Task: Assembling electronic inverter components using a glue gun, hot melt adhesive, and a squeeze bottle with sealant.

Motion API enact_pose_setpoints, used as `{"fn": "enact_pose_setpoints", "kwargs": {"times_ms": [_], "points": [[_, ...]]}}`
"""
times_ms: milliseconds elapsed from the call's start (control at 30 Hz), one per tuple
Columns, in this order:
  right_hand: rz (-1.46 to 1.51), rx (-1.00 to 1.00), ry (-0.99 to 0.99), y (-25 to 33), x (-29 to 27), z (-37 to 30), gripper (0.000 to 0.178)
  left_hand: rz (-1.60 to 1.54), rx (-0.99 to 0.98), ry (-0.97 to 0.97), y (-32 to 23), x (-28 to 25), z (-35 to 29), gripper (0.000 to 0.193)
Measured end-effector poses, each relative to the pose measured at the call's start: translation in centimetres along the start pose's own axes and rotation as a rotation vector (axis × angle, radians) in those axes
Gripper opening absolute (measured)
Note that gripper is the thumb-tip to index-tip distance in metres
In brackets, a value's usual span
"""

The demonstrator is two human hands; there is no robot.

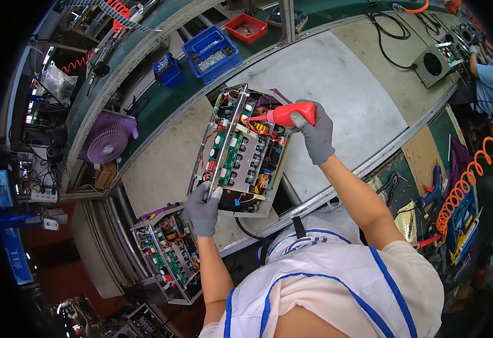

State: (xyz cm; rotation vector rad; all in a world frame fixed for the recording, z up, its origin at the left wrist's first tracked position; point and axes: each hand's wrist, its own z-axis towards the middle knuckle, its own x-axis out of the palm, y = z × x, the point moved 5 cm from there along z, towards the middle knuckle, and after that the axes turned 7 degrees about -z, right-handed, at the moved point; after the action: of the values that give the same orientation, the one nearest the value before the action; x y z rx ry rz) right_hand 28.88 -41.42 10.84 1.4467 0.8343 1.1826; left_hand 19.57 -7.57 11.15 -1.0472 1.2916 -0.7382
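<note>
In the middle of the bench stands an open metal electronics chassis (246, 163), packed with green circuit boards, coloured wires and a row of dark components. A metal bar runs lengthwise along its top. My left hand (203, 211), in a grey glove, grips the near end of that bar. Gloved too, my right hand (316, 135) is wrapped round a red squeeze bottle (291, 114). The bottle lies nearly level, its thin red nozzle pointing left into the far part of the chassis, by white connectors and yellow-red wires. Whether the tip touches anything, I cannot tell.
A second open chassis (173, 253) sits lower left. Blue bins (211, 53) of small metal parts and a red bin (246, 28) line the far shelf. A purple fan (108, 141) stands at left. Tools and a coiled orange hose (455, 203) are at right, near another person (491, 84).
</note>
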Motion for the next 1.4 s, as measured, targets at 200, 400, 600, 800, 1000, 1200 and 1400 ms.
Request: {"fn": "enact_pose_setpoints", "kwargs": {"times_ms": [200,400,600,800,1000,1200,1400], "points": [[0.029,-0.002,-0.019,-0.5,-0.1,0.1,0.040,0.001,0.003,0.004,-0.4,-0.2,0.1,0.032],[0.037,-0.009,-0.014,-0.5,0.0,0.5,0.040,0.032,-0.019,-0.002,-0.2,-0.2,0.1,0.033],[-0.077,-0.065,-0.011,-0.6,-0.1,0.4,0.041,0.085,0.008,-0.007,-0.5,-0.2,0.1,0.033],[-0.117,-0.107,-0.046,0.8,-0.4,-0.1,0.041,0.081,0.004,-0.010,-0.1,-0.4,0.1,0.034],[-0.075,-0.086,-0.087,-0.1,-0.4,0.9,0.040,0.020,-0.007,-0.013,-0.3,-0.1,0.0,0.032],[-0.041,-0.102,-0.093,-0.4,-0.3,1.1,0.039,0.068,-0.002,0.001,-1.1,0.1,-0.1,0.032],[-0.158,-0.114,-0.106,-0.2,-0.6,0.6,0.038,0.147,0.042,-0.024,-0.3,-0.4,-0.2,0.033]]}}
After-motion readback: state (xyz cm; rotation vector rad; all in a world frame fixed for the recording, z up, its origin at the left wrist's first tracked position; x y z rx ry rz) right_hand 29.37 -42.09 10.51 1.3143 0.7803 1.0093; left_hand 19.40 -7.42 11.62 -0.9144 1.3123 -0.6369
